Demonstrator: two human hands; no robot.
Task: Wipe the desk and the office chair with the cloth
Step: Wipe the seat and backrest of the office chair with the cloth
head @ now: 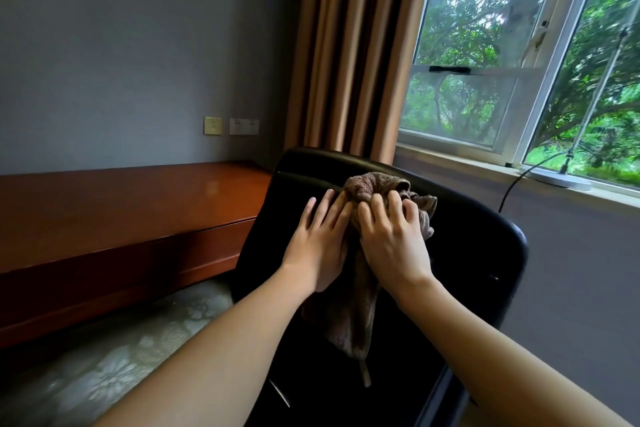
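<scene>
The right hand [391,239] clutched the bunched cloth [367,184] against the backrest of the black office chair [467,253], likely to scrub it. The left hand [320,239] lay flat alongside, fingers straight, probably steadying the chair. Beyond, to the left, the wooden counter [121,204] ran along the wall.

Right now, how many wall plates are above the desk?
2: a yellowish plate and, right beside it, a wider white plate, both on the wall above the desk. The chair or curtain may hide more.
</scene>
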